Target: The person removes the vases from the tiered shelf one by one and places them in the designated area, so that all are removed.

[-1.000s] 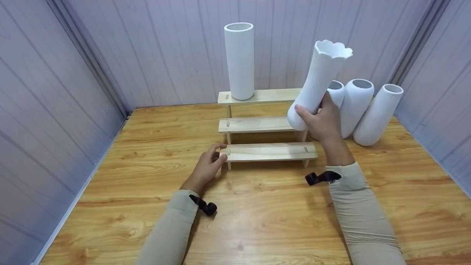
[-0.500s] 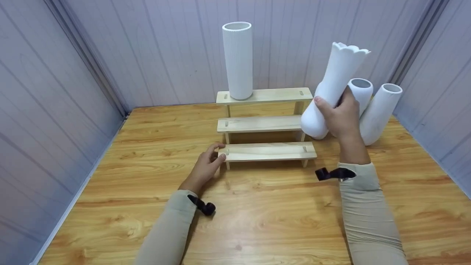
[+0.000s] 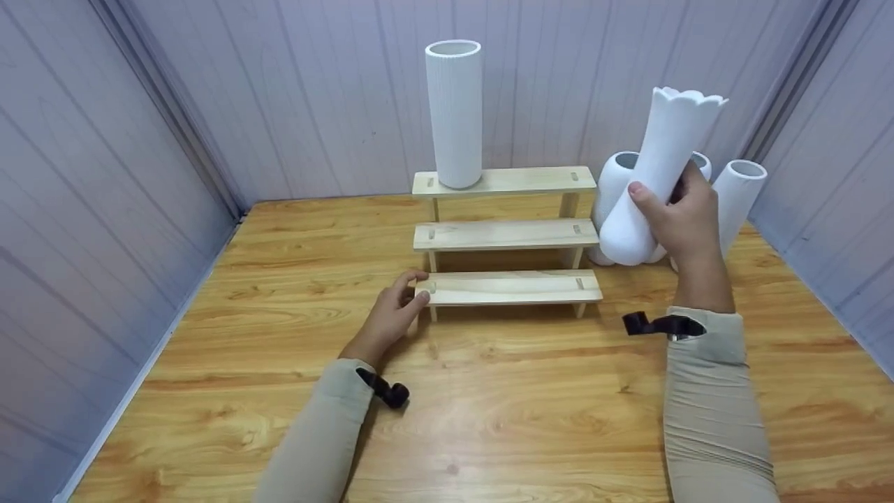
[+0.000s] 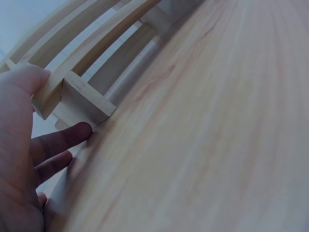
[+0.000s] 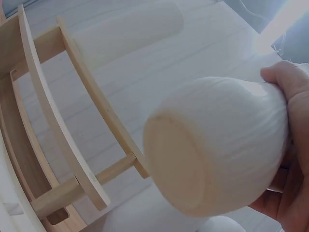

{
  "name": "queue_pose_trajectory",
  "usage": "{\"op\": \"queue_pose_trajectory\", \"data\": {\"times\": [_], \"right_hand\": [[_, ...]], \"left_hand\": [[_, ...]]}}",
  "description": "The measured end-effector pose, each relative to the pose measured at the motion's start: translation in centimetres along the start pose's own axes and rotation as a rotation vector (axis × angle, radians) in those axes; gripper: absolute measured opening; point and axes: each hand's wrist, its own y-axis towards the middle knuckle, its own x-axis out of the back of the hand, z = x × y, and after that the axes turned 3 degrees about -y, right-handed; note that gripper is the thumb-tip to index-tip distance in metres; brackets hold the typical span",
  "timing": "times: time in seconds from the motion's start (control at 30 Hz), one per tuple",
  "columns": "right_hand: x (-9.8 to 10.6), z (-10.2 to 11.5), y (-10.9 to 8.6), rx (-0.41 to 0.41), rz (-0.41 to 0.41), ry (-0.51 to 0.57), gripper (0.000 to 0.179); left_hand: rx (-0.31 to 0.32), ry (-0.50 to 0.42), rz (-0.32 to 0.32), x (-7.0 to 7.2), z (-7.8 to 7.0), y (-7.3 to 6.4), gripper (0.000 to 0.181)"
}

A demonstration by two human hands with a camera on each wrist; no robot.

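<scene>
My right hand (image 3: 688,216) grips a white vase (image 3: 653,188) with a scalloped rim round its middle. The vase is held up tilted, its top leaning right, and the right wrist view shows its round base (image 5: 176,164). At the left end of the lowest board, my left hand (image 3: 391,314) holds a three-step wooden display stand (image 3: 513,288), thumb at the front corner and a finger at the back one. In the left wrist view the other fingers (image 4: 63,142) reach beside the stand's leg. A ribbed cylindrical vase (image 3: 455,119) stands upright on the top step's left end.
Several more white vases stand at the right, behind the held one: a textured one (image 3: 613,181) close to the stand and a plain one (image 3: 742,195) furthest right. Panelled walls (image 3: 314,98) border the wood-grain table (image 3: 489,405) at the back and sides.
My right hand has carried the scalloped vase to the right and slightly down, away from the stand, uncovering the steps' right ends. My left hand has stayed at the lowest board.
</scene>
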Motion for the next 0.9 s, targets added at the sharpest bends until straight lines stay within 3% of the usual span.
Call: {"op": "queue_pose_trajectory", "data": {"times": [0.27,0.9], "right_hand": [[1.4,-1.0,0.4,-0.046,0.144,-0.024,0.086],[2.2,-3.1,1.0,-0.058,0.333,-0.054,0.096]], "left_hand": [[0.012,0.002,0.001,0.0,0.0,0.0,0.033],[0.027,-0.014,-0.004,-0.1,-0.1,0.0,0.033]]}}
